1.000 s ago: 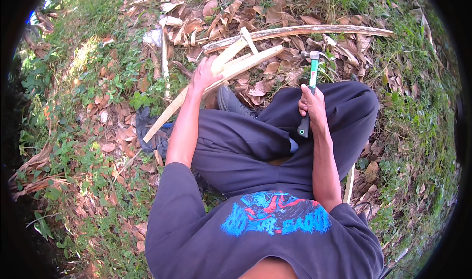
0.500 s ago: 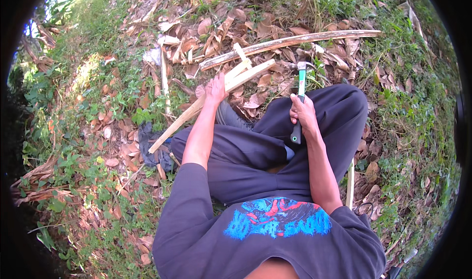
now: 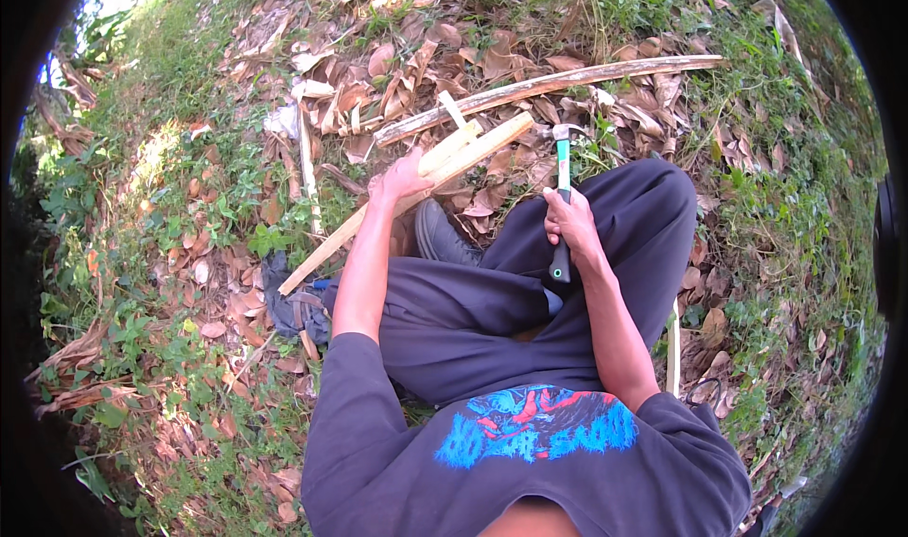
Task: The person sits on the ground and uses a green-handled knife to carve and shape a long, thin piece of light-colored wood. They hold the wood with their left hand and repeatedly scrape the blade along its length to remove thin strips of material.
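Note:
My left hand [image 3: 401, 177] is closed on a long pale wooden strip [image 3: 326, 246] that slants across my left shin, its far end pointing up and right. Against that strip's upper part lies a shorter piece of wood [image 3: 447, 148], partly under the same hand; whether the two are joined, I cannot tell. My right hand [image 3: 571, 221] grips a claw hammer [image 3: 565, 161] by its dark and green handle, above my bent right leg. The hammer's metal head is raised, just right of the strip's far end and apart from it.
Beyond my hands, a long rough pole [image 3: 567, 80] lies over dry leaves. A thin strip [image 3: 308, 173] stands left, near a whitish crumpled plastic piece [image 3: 282, 119]. A dark bag [image 3: 287, 300] rests by my left knee, another pale stick [image 3: 673, 352] by my right side.
The hammer in my right hand has shifted a little left, toward the wooden strip. My left hand has moved slightly left and nearer, baring more of my shoe. The view has shifted slightly.

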The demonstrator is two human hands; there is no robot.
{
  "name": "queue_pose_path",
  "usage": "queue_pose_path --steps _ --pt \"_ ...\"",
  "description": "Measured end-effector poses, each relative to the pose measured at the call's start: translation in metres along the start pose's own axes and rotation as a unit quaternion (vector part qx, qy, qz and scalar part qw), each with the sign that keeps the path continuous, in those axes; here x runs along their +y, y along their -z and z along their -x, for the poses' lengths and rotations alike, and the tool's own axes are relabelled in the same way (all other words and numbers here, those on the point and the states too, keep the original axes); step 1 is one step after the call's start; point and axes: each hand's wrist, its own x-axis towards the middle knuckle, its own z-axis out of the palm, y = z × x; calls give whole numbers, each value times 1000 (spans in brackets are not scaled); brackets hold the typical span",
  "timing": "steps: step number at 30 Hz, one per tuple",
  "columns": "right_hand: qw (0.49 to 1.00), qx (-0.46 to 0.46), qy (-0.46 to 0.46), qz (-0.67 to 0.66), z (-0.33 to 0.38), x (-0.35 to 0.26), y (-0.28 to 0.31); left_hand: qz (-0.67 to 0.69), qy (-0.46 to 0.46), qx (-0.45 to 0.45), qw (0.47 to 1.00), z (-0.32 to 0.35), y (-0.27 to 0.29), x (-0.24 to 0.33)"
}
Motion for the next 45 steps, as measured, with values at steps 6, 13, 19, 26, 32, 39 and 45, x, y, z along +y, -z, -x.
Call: queue_pose_path --steps 6,13,19,26,32,39,45 --pt "1000 21 -16 6 2 -6 1 -12 39 144 989 4 -12 21" --pt "1000 5 -16 0 -5 -1 -1 -31 46 158 986 25 5 15" --pt "1000 6 -10 2 -1 -3 4 -77 -62 240 966 36 13 53" --pt "1000 24 -2 3 -4 2 7 -223 -8 227 948 42 83 86" --pt "1000 14 -7 13 -4 6 4 -220 -113 189 950 73 17 -2" --pt "1000 16 8 2 -4 7 9 -55 89 103 989 79 -12 -25" --pt "1000 11 14 13 -7 12 11 -70 129 129 981 62 -27 -3"
